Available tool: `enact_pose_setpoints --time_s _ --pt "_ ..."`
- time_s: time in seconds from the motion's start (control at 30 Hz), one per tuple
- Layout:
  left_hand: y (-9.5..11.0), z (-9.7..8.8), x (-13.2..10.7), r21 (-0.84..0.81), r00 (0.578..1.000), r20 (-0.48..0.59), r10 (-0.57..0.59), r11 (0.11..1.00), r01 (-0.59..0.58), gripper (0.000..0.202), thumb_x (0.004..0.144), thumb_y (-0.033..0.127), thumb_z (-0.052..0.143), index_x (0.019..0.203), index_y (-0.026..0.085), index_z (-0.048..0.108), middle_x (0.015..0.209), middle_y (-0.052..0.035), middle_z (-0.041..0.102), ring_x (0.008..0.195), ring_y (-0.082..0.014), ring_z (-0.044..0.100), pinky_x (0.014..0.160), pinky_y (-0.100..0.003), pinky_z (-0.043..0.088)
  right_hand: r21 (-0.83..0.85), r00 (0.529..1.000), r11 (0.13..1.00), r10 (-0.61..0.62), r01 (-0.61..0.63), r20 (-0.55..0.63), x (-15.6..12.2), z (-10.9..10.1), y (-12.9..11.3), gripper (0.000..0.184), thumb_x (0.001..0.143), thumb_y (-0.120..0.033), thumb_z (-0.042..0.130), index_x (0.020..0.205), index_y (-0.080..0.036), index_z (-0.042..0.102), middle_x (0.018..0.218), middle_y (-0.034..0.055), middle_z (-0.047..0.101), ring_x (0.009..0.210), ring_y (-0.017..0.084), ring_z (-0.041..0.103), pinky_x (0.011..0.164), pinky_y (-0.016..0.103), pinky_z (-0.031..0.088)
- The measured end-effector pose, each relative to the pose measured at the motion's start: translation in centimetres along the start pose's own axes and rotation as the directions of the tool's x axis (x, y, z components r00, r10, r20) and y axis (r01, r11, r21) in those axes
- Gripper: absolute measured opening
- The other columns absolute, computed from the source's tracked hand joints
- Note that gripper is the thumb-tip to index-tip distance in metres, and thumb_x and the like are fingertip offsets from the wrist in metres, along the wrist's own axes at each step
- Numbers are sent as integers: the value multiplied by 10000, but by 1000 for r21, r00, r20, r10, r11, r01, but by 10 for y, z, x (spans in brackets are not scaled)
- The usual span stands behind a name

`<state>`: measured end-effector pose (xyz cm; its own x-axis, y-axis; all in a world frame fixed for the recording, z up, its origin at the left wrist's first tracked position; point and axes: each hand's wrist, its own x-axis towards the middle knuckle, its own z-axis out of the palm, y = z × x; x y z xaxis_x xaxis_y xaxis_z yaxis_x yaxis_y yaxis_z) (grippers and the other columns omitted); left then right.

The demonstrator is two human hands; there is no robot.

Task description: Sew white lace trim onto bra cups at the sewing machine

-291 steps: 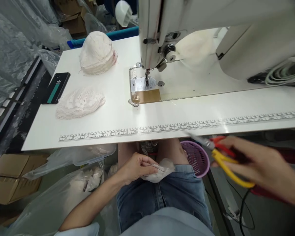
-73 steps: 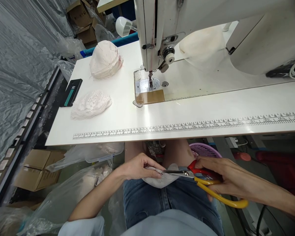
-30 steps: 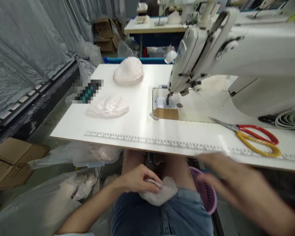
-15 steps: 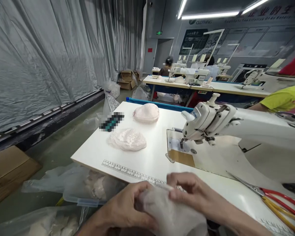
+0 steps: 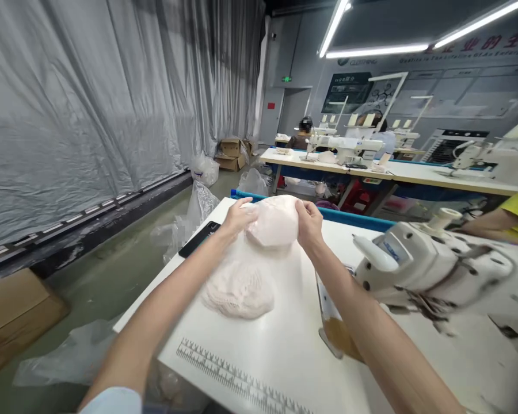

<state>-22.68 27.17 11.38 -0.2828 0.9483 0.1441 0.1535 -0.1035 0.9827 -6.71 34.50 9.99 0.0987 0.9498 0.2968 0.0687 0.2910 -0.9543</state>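
Note:
Both arms reach across the white sewing table (image 5: 302,356). My left hand (image 5: 238,219) grips the left edge of a pale pink, cup-shaped fabric piece (image 5: 277,223), while my right hand (image 5: 309,223) pinches its right edge. The piece is held near the table's far edge; whether others lie under it is hidden. Closer to me, a pile of pale pink, lacy fabric pieces (image 5: 240,288) rests on the tabletop. A dark phone (image 5: 197,238) lies left of my left hand, partly behind the forearm.
A white sewing machine (image 5: 414,264) stands on the right, beside my right forearm. A ruler scale (image 5: 237,374) marks the near table edge. Plastic bags (image 5: 69,356) and a cardboard box (image 5: 21,316) are on the floor at left. Another person's arm (image 5: 479,221) appears far right.
My hands have moved from the near table edge, where they held whitish fabric, forward to the far edge, where the far fabric pile lay. The camera view has shifted; the scissors left view.

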Motion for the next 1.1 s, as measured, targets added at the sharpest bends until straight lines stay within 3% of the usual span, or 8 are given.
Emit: enact_pose_setpoints --time_s 0.13,0.3,0.47,0.53,0.6,0.67,0.77,1.1 --pt "-15 22 56 235 995 -69 65 971 -47 456 698 36 623 1147 80 555 1101 -148 608 973 -209 575 858 -312 442 -158 997 987 19 -32 -79 40 10 28 213 878 -344 530 864 -133 558 837 15 570 705 118 537 640 280 465" --pt "-42 38 63 489 996 -56 68 872 -32 196 732 74 605 911 133 661 1153 -144 543 1142 -291 445 969 -451 338 -331 996 940 59 -80 -74 46 7 56 198 899 -321 516 990 -157 579 996 49 590 821 141 570 723 321 500" --pt "-13 21 5 592 972 60 226 776 -217 282 816 133 544 1076 212 620 1302 -80 416 1219 -264 345 1023 -420 258 -407 993 909 -108 84 -37 6 -6 36 237 933 -291 381 1083 -156 506 1120 107 516 901 186 525 759 358 454" --pt "1 7 -37 574 857 424 292 646 -504 268 833 166 528 1084 198 615 1101 -74 537 1038 -230 486 892 -345 375 -391 973 893 -175 222 153 -30 -18 20 206 909 -291 398 1016 -182 537 1043 92 552 822 175 518 726 325 438" --pt "4 -5 -80 535 763 613 203 604 -591 274 827 222 556 1096 203 604 991 -48 586 850 -198 546 750 -301 409 -346 909 881 -184 321 374 -70 -33 7 150 863 -319 488 903 -202 574 831 33 586 659 147 505 626 288 426" --pt "-4 -10 -112 573 755 648 97 590 -569 224 790 213 589 1009 197 631 885 -34 600 788 -196 547 685 -286 387 -294 771 865 -153 407 618 -108 -47 1 176 886 -336 452 927 -198 554 741 14 569 588 137 478 560 275 399" --pt "-20 -11 -131 546 838 540 79 725 -421 117 788 135 534 765 170 643 766 -28 604 741 -183 536 675 -284 355 -319 654 838 -60 444 754 -143 -62 2 174 916 -319 388 925 -192 507 727 12 557 590 140 472 545 274 378" --pt "-26 -24 -127 205 955 294 49 972 -113 90 722 222 566 711 138 597 583 30 527 522 -90 434 500 -211 316 -363 762 818 -135 446 633 -174 -52 -4 248 861 -397 456 1007 -210 385 768 -13 546 519 121 473 498 259 391"
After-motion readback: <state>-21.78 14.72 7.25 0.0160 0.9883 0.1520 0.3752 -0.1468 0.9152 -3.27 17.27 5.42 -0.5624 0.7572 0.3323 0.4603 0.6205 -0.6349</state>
